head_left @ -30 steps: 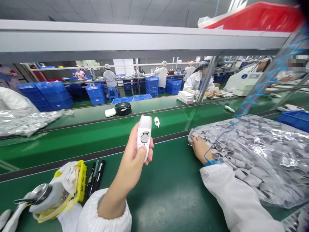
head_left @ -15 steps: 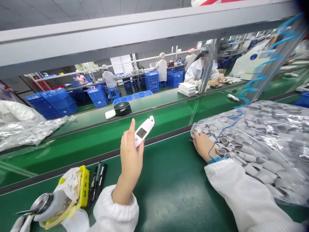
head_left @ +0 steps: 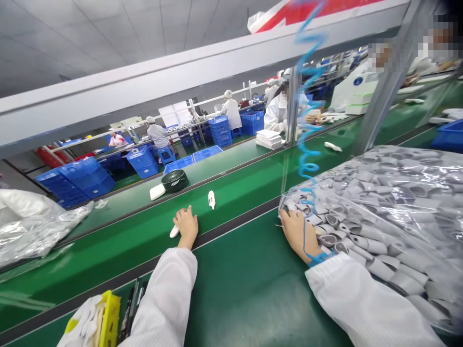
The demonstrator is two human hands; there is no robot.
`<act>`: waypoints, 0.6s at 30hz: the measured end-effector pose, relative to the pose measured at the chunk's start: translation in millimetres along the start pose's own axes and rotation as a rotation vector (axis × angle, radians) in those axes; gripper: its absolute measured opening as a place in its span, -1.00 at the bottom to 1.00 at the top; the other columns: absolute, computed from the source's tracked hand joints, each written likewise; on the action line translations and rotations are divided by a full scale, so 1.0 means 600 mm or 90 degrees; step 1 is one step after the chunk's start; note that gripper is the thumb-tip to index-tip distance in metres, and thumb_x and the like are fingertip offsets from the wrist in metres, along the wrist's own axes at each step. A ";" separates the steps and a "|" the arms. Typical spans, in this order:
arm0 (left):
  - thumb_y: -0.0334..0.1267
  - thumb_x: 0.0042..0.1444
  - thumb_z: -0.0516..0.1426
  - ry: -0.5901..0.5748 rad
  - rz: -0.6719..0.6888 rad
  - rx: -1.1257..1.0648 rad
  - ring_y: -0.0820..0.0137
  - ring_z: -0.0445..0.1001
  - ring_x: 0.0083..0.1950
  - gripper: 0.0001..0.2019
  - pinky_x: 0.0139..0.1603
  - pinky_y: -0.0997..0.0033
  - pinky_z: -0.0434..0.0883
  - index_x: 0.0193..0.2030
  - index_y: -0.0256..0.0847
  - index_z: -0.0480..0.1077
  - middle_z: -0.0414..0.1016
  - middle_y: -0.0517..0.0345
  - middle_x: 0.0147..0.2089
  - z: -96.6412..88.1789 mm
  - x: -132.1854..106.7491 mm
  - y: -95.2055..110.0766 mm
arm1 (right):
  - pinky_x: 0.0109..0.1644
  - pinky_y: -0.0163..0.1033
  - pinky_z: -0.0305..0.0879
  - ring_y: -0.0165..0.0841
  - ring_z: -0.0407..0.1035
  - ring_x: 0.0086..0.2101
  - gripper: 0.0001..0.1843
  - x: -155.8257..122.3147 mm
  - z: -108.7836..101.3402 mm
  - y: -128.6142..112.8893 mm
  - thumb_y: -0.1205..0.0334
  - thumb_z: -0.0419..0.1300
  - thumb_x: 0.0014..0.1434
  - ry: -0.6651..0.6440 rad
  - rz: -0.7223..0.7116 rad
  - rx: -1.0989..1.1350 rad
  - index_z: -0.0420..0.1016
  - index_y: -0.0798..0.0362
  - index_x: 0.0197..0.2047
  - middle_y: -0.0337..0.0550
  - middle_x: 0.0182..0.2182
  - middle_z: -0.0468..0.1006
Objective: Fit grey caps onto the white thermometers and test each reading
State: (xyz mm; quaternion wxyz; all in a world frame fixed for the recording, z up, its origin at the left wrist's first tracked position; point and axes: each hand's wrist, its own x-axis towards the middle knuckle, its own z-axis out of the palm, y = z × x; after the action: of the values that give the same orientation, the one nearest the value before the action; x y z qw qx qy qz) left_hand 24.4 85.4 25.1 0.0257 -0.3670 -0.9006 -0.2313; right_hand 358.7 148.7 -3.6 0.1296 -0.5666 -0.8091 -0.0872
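My left hand reaches forward onto the green conveyor belt, fingers curled over a white thermometer-like device that lies on the belt. Another small white device lies on the belt just beyond. My right hand rests at the mouth of a clear plastic bag full of small grey caps, its fingers tucked in among them. A blue coiled wrist cord runs up from my right wrist.
A black round fan and a white pad sit on the far belt. A yellow holder and pens lie near my left elbow. Crumpled plastic lies at left. Other workers sit beyond, by blue crates.
My left hand carried the white device forward from in front of me and lowered it onto the conveyor belt. My right hand stayed at the bag. The view swung right.
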 end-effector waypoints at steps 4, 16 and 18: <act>-0.14 0.33 0.20 -0.011 -0.031 -0.035 0.12 0.49 0.19 -0.61 0.17 -0.08 0.49 0.23 -0.22 0.39 0.44 -0.08 0.25 0.046 0.028 0.068 | -0.38 -0.24 0.12 -0.16 0.40 -0.12 -0.70 0.000 0.003 -0.001 0.39 0.06 0.38 0.001 -0.002 0.007 0.49 0.08 0.11 0.05 -0.14 0.57; -0.15 0.32 0.21 -0.161 -0.057 -0.384 0.18 0.53 0.10 -0.65 0.08 0.01 0.54 0.18 -0.24 0.42 0.48 -0.05 0.18 0.058 0.021 0.089 | -0.40 -0.24 0.10 -0.17 0.40 -0.13 -0.68 0.000 0.014 0.005 0.41 0.06 0.35 0.028 0.016 0.065 0.48 0.08 0.11 0.08 -0.13 0.55; -0.15 0.32 0.21 -0.176 -0.063 -0.489 0.19 0.54 0.08 -0.66 0.06 0.03 0.55 0.16 -0.25 0.43 0.50 -0.04 0.16 0.043 0.003 0.080 | -0.39 -0.23 0.10 -0.15 0.41 -0.12 -0.67 0.002 0.014 0.004 0.39 0.03 0.37 0.047 0.023 0.091 0.48 0.10 0.12 0.10 -0.13 0.55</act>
State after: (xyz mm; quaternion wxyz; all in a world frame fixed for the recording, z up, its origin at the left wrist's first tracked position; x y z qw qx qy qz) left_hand 58.6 128.0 21.5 -0.2459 -0.3341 -0.7601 -0.5001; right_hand 359.8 152.8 -11.3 0.2007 -0.5666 -0.7977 -0.0479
